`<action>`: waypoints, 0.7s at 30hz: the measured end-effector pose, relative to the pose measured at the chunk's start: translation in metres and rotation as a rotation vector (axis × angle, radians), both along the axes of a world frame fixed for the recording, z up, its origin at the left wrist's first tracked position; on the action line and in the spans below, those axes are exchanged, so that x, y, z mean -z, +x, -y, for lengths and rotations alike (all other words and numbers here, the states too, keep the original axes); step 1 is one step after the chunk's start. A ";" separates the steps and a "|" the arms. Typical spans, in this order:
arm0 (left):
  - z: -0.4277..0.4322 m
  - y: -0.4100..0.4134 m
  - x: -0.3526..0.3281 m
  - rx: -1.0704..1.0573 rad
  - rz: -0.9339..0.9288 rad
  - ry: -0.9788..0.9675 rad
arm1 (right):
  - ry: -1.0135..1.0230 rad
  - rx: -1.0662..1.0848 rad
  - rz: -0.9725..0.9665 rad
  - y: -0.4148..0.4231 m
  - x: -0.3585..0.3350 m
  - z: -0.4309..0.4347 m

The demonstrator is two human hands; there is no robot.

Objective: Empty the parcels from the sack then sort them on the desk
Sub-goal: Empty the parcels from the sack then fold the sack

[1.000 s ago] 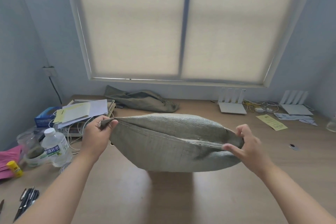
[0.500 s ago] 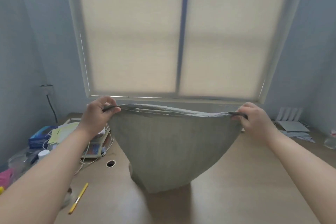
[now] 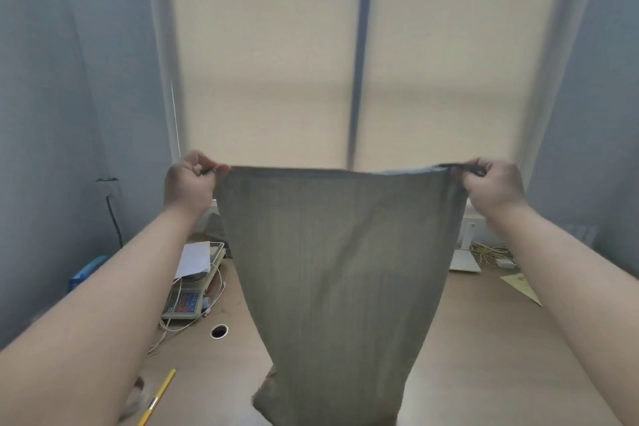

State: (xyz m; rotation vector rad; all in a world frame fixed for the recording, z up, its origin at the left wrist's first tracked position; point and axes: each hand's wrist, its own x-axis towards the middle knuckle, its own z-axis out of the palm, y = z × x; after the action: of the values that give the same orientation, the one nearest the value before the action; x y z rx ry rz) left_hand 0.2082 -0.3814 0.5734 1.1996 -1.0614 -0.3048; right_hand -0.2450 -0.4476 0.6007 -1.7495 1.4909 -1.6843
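Observation:
A grey-green woven sack (image 3: 332, 280) hangs upright in front of me, stretched wide at the top and narrowing toward the wooden desk (image 3: 484, 356). My left hand (image 3: 190, 180) pinches its top left corner and my right hand (image 3: 491, 183) pinches its top right corner, both raised to about the window sill. The sack's lower end reaches down near the desk at the bottom of the view. No parcels show; whatever is inside or behind the sack is hidden.
On the left of the desk are a scale with coloured keys (image 3: 186, 301) under white paper (image 3: 193, 259), white cables, a round cable hole (image 3: 218, 331) and a yellow pencil (image 3: 157, 398). At the back right lie a white device (image 3: 465, 264), tangled wires and a yellow sheet (image 3: 522, 287).
Both hands have lifted the sack from lying across the desk to hanging high. It now drapes long and narrow, and my view has tilted upward.

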 end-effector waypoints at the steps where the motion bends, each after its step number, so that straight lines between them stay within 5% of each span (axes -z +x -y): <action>1: 0.000 -0.002 -0.015 -0.009 -0.029 -0.042 | -0.045 -0.009 0.046 0.003 -0.014 0.001; 4: 0.006 -0.004 -0.024 -0.043 -0.063 -0.104 | -0.119 -0.083 0.190 0.011 -0.027 -0.001; 11: 0.004 -0.007 0.016 0.062 -0.268 -0.086 | 0.072 -0.211 0.451 0.021 0.020 -0.003; 17: -0.014 -0.015 0.046 0.346 -0.208 0.267 | 0.276 -0.428 0.450 0.020 0.055 -0.020; 21: -0.010 -0.026 0.060 0.255 -0.269 0.172 | 0.262 -0.337 0.395 0.016 0.070 -0.015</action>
State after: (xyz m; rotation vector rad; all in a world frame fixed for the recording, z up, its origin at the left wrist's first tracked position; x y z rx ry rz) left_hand 0.1821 -0.3712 0.5135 1.1370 -0.9651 -0.7485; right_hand -0.2285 -0.4327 0.5310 -1.3437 1.1105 -1.4758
